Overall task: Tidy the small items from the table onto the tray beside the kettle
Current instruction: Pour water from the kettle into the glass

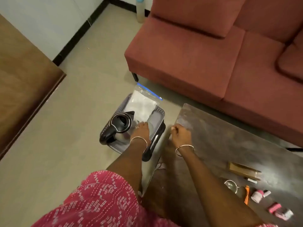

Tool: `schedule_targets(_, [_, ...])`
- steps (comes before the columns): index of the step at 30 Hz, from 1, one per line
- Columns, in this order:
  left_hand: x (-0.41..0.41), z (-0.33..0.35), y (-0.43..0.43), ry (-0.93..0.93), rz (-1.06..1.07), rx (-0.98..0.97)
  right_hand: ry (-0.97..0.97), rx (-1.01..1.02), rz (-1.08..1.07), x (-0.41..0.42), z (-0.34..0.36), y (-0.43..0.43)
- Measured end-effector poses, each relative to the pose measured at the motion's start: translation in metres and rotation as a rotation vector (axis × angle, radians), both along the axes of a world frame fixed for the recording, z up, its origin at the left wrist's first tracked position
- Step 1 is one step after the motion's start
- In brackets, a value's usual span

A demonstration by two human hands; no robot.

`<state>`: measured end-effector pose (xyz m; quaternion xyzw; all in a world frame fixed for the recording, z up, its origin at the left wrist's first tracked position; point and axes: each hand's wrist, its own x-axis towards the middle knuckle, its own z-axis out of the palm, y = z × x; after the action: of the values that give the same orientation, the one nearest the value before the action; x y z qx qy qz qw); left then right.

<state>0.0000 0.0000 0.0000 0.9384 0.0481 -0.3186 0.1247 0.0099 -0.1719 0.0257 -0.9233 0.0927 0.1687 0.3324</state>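
Observation:
A grey perforated tray (160, 110) sits on the floor with a black kettle (121, 122) and a zip bag of white contents (141, 104) in it. My left hand (141, 130) reaches down into the tray just right of the kettle, fingertips at the bag's near edge; what they hold is hidden. My right hand (180, 133) rests curled on the near left corner of the dark table (221, 136). Small items lie at the table's right: a brown box (242, 168), a round ring (231, 185), an orange piece (246, 194), a pink-and-white bottle (257, 195) and pink pieces (274, 209).
A red sofa (188, 54) stands behind the tray and table. A brown wooden surface (21, 76) fills the left. A tall pale bottle (140, 9) stands on the floor by the wall. Beige floor lies between them.

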Motion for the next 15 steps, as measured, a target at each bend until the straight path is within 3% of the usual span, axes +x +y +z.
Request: schedule_targets(15, [0.039, -0.09, 0.004, -0.161, -0.342, 0.211, 0.012, 0.092, -0.329, 0.005, -0.052, 0.02])
